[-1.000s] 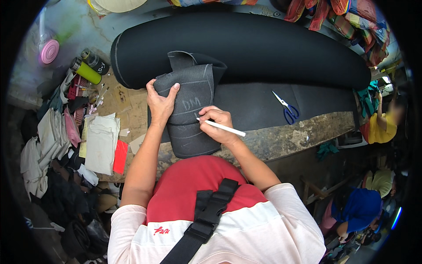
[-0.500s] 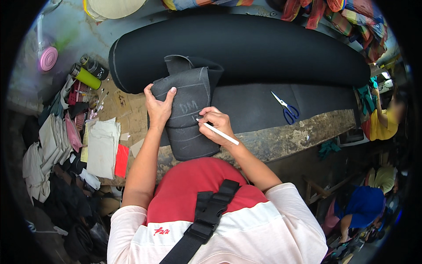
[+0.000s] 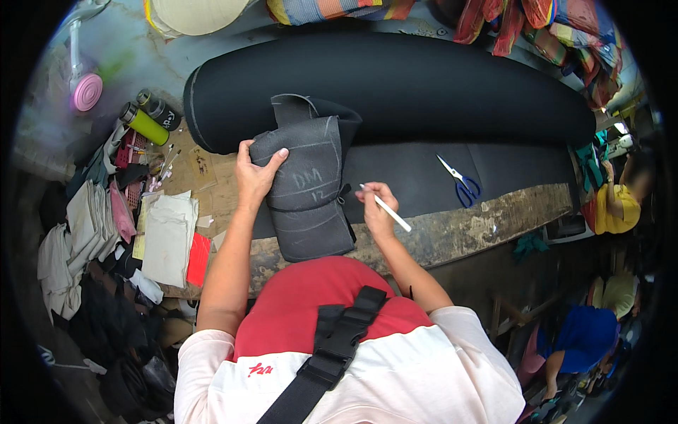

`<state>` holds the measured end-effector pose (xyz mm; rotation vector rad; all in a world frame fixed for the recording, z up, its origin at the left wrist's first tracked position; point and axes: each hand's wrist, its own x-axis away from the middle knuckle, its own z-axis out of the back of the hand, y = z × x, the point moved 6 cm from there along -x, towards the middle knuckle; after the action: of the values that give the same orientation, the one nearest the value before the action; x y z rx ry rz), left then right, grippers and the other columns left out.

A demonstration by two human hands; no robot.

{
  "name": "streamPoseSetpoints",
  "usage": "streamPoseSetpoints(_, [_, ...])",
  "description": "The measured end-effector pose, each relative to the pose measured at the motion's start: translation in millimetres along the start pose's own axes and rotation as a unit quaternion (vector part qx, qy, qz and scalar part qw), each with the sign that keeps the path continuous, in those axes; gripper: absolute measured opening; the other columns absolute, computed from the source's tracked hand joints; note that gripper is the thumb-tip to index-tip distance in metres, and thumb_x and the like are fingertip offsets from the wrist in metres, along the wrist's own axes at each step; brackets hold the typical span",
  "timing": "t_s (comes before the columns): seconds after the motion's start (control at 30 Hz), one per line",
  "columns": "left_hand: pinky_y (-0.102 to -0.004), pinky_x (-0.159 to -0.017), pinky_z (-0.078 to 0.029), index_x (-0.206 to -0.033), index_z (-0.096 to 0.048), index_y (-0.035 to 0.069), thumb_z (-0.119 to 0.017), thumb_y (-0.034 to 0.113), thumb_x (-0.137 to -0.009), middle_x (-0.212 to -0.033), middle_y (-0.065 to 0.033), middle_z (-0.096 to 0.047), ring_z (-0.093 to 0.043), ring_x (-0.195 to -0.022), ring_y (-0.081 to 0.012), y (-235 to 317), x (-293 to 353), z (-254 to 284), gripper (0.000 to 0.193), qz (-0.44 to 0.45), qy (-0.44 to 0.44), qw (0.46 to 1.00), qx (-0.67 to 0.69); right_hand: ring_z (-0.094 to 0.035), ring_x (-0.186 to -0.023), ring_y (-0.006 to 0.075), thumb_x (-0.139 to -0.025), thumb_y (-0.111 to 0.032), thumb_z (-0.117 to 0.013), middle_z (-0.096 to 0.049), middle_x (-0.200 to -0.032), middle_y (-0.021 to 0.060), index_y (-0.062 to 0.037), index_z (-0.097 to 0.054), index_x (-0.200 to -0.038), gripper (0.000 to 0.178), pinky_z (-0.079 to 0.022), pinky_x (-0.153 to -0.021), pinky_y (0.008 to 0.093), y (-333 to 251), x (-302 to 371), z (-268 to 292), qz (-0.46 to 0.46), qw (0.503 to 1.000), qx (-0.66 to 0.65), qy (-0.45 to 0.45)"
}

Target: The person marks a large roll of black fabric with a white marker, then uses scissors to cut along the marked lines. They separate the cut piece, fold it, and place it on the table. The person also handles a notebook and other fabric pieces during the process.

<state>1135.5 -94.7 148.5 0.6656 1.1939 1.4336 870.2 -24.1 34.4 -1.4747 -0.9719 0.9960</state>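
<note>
A folded bundle of dark grey fabric (image 3: pixel 308 230) lies in front of me, bound round the middle with a thin black tie knotted at its right side. Chalky white lines and hand-drawn marks show on its upper face. My left hand (image 3: pixel 258 172) grips the bundle's upper left edge, thumb on top and fingers at the side. To the right of the bundle, clear of it, my right hand (image 3: pixel 378 208) pinches a white marking pencil (image 3: pixel 393 213), its tip up near the fingers and its long end pointing down right.
Behind the bundle lies a big roll of black fabric (image 3: pixel 395 88), with a flat sheet (image 3: pixel 402 173) along the wooden table (image 3: pixel 452 230). Blue-handled scissors (image 3: pixel 460 181) rest on that sheet. At left are bottles (image 3: pixel 146 125) and cloth piles (image 3: pixel 169 240). Two people (image 3: pixel 618 201) are at far right.
My right hand, with the pencil, has lifted off the bundle and moved right. More white marks are now visible on the fabric. My left hand keeps its grip.
</note>
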Motion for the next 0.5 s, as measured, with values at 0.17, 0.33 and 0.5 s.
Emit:
streamPoseSetpoints(0.17, [-0.0341,-0.072,-0.049,-0.083,-0.061,-0.004,-0.084,0.030,-0.058,-0.086,-0.0107,-0.057,-0.058,-0.080,-0.0225,7.1,-4.3,29.8,0.048,0.029,-0.102,0.993,-0.057,-0.059,-0.086,0.0344,-0.080,-0.014,-0.063,-0.062,-0.085,0.0156,-0.0018,-0.059,-0.092,0.017,-0.048,-0.075,0.0393,5.6,26.0,20.4,0.243,0.907,0.342,-0.034])
streamPoseSetpoints(0.33, [-0.0332,-0.072,-0.048,-0.095,-0.064,-0.006,-0.083,0.030,-0.059,-0.087,-0.0120,-0.058,-0.059,-0.081,-0.0224,11.4,16.6,73.3,0.054,0.032,-0.118,0.986,-0.114,-0.053,-0.099,0.0344,-0.075,-0.012,-0.065,-0.061,-0.093,0.0134,-0.0034,-0.057,-0.096,0.024,-0.042,-0.086,0.0435,29.7,29.6,18.5,0.257,0.877,0.398,-0.083])
streamPoseSetpoints(0.5, [-0.0296,-0.072,-0.048,-0.092,-0.064,-0.005,-0.077,0.024,-0.070,-0.087,-0.0087,-0.058,-0.059,-0.082,-0.0181,-4.2,45.7,113.8,0.039,0.093,-0.100,0.987,-0.086,-0.052,-0.099,0.0341,-0.076,-0.013,-0.065,-0.060,-0.094,0.0136,-0.0027,-0.058,-0.097,0.025,-0.042,-0.085,0.0434,30.9,32.1,18.7,0.245,0.876,0.406,-0.082])
